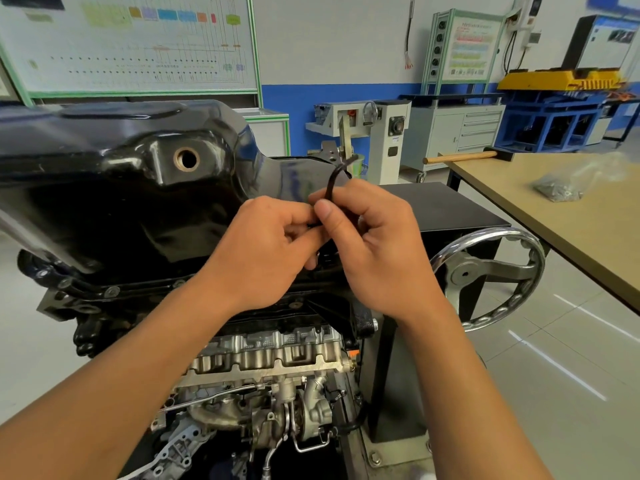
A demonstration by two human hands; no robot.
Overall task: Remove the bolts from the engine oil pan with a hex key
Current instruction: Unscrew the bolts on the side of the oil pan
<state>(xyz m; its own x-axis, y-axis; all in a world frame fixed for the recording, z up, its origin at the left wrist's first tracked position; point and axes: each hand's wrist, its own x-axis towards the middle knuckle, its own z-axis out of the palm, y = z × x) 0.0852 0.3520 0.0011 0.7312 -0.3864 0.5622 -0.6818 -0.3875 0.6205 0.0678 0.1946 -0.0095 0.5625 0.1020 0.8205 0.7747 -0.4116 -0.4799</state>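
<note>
Oil pan [138, 188] is glossy black, sitting on top of the flipped engine, with an open drain hole [187, 158] on its side. A few bolts [112, 291] are in the flange along the near edge. Both hands meet right in front of the pan. The right hand [377, 244] pinches the black L-shaped hex key [330, 183] between thumb and forefinger, bend pointing up. The left hand [263, 251] has its fingers curled onto the key's lower end.

Light: bright, even, from overhead.
Glare: white streaks on the oil pan [104, 188] and floor [571, 393] at right.
Edges: wide-angle bending; far wall [329, 46] blurred.
</note>
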